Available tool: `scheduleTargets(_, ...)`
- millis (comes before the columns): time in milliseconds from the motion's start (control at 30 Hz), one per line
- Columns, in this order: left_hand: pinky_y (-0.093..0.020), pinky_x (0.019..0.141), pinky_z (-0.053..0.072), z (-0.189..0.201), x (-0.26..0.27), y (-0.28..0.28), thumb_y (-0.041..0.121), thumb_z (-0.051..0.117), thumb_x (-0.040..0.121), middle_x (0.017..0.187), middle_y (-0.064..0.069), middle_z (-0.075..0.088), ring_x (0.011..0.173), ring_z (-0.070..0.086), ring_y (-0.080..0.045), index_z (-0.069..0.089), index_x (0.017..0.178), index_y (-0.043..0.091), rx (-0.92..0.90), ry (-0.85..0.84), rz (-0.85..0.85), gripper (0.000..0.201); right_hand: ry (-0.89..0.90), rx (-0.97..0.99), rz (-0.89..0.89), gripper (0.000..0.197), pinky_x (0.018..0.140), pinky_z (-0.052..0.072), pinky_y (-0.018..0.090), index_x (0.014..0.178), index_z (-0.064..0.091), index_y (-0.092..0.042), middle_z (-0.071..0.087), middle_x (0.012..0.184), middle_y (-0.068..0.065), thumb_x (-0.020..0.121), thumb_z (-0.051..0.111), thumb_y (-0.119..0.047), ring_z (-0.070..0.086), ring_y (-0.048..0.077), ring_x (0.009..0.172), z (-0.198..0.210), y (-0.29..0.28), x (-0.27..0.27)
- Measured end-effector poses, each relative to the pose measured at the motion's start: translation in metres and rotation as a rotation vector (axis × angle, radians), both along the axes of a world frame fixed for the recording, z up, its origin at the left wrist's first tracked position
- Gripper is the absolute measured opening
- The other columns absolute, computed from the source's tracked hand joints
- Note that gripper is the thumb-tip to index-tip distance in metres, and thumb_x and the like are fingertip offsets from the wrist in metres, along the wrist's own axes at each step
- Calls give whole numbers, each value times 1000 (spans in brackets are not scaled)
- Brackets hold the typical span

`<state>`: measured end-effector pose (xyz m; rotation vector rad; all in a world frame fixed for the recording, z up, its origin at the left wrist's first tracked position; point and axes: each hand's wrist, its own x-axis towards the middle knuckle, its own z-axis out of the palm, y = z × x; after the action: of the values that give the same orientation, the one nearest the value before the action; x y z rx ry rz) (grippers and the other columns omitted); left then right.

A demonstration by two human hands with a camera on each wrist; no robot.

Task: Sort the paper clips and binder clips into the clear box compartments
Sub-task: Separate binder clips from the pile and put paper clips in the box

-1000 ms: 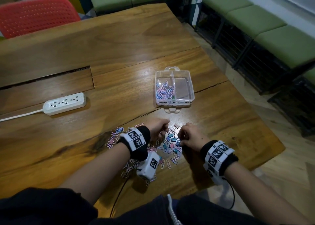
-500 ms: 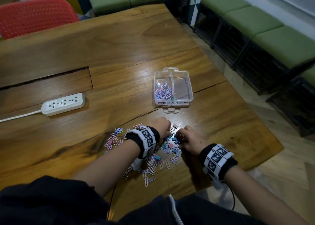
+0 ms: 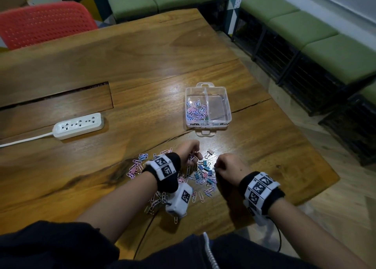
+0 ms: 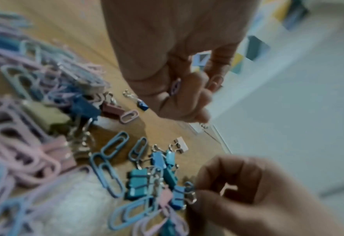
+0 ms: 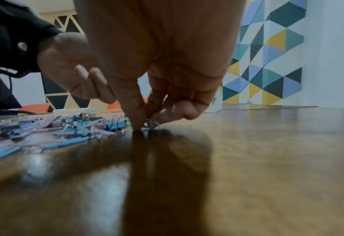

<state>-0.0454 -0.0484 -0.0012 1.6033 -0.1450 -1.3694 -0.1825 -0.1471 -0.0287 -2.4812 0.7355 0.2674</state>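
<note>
Paper clips and binder clips (image 3: 200, 172) heaped on the bench (image 3: 142, 69) between and under both hands. Left hand (image 3: 188, 153) curled round a few paper clips (image 4: 176, 86). Right hand (image 3: 228, 168) pinching a binder clip (image 5: 151, 125) down at the bench. Clear box (image 3: 223, 103) just past the fingertips, paper clips in its left side.

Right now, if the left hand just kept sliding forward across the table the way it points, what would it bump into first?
Probably the clear box. The left hand, gripping a purple paper clip, points away from the person, with bare table between. The white binder clip sits just right of that line, though depth is unclear.
</note>
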Motion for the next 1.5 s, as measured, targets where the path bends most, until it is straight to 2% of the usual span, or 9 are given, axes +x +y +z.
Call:
scheduleTargets(133,-9,28,27,7,3,8,-2,32,81,41,-1,56,29,42,-6,37,62,10,-57,112,19,23,-173,171,-94,13,68,38,12,88,56,-15,55,85,-6,84,56,-3,53,9,78,-9,0,-7)
scheduleTargets(267,-10,29,26,13,3,13,-8,36,85,43,1,54,29,39,-3,38,62,11,-41,-91,-114,29,-254,623,-484,27,51,43,9,75,54,-14,59,73,-1,83,48,10,57,-6,52,-1,-6,-12)
scheduleTargets(333,-11,33,29,15,2,16,-5,40,87,55,-1,51,37,40,-5,40,64,13,-10,-178,-187,29,-290,793,-594,29,40,39,11,69,50,-11,55,64,4,81,42,14,53,0,39,6,-7,-12)
scheduleTargets(433,-17,47,35,12,-5,19,10,55,87,67,3,48,54,42,-8,44,68,18,86,-428,-431,23,-300,967,-627,29,46,34,17,65,44,-9,47,62,5,82,36,12,44,13,50,16,-5,-11)
scheduleTargets(667,-30,82,47,-3,-29,30,40,67,77,109,-1,59,98,55,-18,53,109,21,237,-1197,-986,40,12,329,-149,27,71,50,36,70,48,-21,52,72,-5,68,74,-16,52,16,73,-1,15,-13)
scheduleTargets(1033,-34,86,50,-5,-27,26,35,50,91,112,-6,56,102,57,-22,60,105,13,241,-1266,-1015,28,1,46,-33,12,81,38,27,82,51,-18,49,91,2,85,59,-25,49,20,92,-8,16,-12)
scheduleTargets(1200,-27,70,47,-6,-18,23,30,55,89,86,-2,57,80,54,-14,58,82,14,138,-973,-683,18,-103,202,-216,32,62,33,21,62,38,-26,51,81,3,84,61,-19,48,17,76,-14,7,-14)
scheduleTargets(1367,-14,37,27,-1,-15,21,4,28,88,50,0,41,37,36,-8,35,60,12,25,-143,-224,29,-228,664,-527,23,70,47,31,66,48,-15,54,70,2,81,62,-4,53,16,67,-1,-3,-21)
scheduleTargets(1500,-9,36,26,4,-17,22,-1,26,82,42,5,49,32,34,-5,42,61,10,-33,78,-231,28,-276,1076,-599,19,66,48,30,86,56,-12,57,80,6,85,50,6,55,19,70,6,-7,-23)
